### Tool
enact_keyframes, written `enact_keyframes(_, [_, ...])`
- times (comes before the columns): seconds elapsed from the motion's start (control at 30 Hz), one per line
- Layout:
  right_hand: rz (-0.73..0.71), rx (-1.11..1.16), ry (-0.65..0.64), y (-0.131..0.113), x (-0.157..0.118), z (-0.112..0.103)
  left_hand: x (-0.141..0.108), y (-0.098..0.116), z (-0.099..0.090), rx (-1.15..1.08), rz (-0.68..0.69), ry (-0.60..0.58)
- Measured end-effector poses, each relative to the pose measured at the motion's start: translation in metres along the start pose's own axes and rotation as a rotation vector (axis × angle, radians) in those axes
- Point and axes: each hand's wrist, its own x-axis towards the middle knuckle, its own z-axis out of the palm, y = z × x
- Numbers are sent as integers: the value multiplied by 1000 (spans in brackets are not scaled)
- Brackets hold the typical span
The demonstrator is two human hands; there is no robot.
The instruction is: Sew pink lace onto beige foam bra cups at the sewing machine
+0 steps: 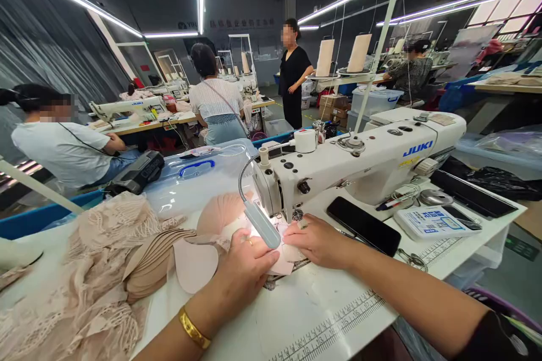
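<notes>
white worktop [271, 310] is crowned by a juki sewing machine [372, 149], whose arm is slanted from eight o'clock to two. below its head end, a pale pink fabric piece [283, 267] is lit by a lamp [262, 225]. the piece is found at three o'clock from the left hand [243, 268] and nine from the right hand [319, 242]; it is touched by both, so neither is nearer. fingers are loosely bent over it; whether fabric is pinched or only pressed cannot be told. its long axis is mostly covered. room is left at five o'clock, toward the printed ruler [330, 324] and near edge; at nine, beige cup pads [152, 265] are stacked; at two, a phone [364, 225] is laid.
</notes>
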Motion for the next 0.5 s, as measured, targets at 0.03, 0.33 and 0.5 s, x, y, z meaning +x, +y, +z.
enact_keyframes(0.03, [5, -10, -2, -1, 0, 0, 0, 1, 0, 5, 0, 6])
enact_keyframes(0.33, [73, -124, 35, -10, 4, 2, 2, 2, 3, 40, 27, 16])
enact_keyframes(0.5, [274, -7, 121, -17, 7, 3, 2, 5, 4, 56, 17, 3])
